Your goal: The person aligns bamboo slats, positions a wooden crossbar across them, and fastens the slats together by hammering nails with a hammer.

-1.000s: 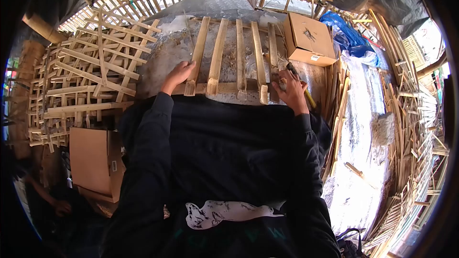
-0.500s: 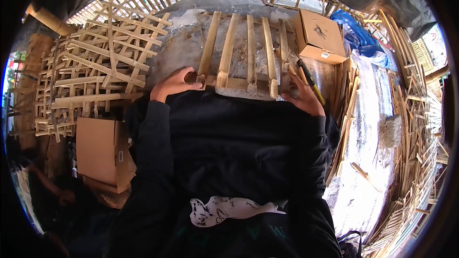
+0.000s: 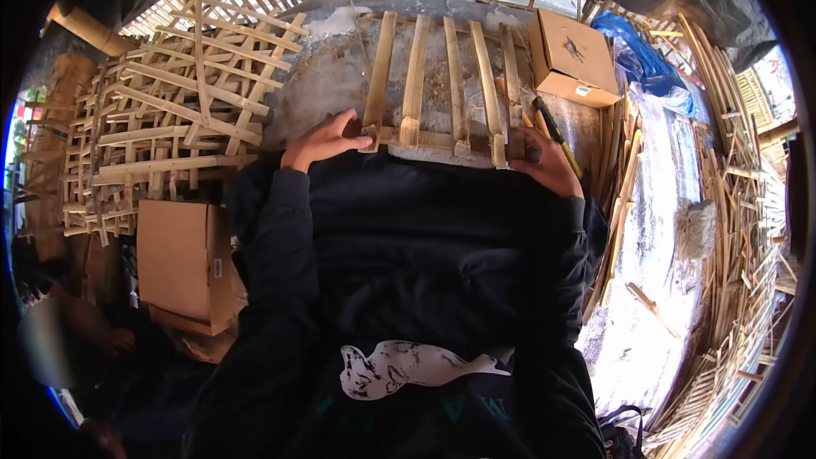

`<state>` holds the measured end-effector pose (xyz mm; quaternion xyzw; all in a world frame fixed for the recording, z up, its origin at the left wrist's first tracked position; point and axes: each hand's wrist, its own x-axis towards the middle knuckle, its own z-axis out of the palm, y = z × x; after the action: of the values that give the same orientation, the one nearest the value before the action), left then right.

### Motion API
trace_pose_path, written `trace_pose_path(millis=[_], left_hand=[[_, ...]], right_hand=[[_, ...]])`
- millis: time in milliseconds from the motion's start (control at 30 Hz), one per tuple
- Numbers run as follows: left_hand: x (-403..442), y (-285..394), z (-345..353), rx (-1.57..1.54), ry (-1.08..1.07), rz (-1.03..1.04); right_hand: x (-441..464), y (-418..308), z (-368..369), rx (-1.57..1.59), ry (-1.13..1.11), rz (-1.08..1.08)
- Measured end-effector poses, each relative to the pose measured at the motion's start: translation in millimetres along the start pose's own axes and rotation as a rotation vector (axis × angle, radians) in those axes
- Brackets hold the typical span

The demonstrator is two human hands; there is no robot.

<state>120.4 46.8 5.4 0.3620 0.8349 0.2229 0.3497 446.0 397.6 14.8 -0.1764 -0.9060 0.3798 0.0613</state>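
Slatted bamboo frame under two hands. The frame (image 3: 416, 76), five strips set across a near crosspiece (image 3: 435, 139), lay on the worktop (image 3: 327, 76) directly before the person. The left hand (image 3: 330, 143) was curved and parted at the frame's near left corner, thumb by the end of the leftmost strip, with no closed grip evident. The right hand (image 3: 551, 166) was bent about the near right corner; whether it grasped the crosspiece could not be told. The step in hand appeared to be steadying or squaring the frame; a further move would have called for even pressure at both corners. Bounds: a bamboo lattice (image 3: 201, 76) lay left of the frame, worktop showing between; a cardboard box (image 3: 576, 55) stood beside its far right corner; a yellow-and-black tool (image 3: 552, 126), near its right side, narrowed sideways room; the person's dark garment (image 3: 408, 229) crowded its near edge.
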Motion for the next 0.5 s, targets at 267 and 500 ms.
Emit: trace_pose_path(millis=[267,500], left_hand=[[-13,4,-5,0.053,0.133,0.232],[-4,-4,-24,-0.268,0.657,0.237]], right_hand=[[3,16,3,0.047,0.0,0.001],[5,11,0,0.059,-0.031,0.02]])
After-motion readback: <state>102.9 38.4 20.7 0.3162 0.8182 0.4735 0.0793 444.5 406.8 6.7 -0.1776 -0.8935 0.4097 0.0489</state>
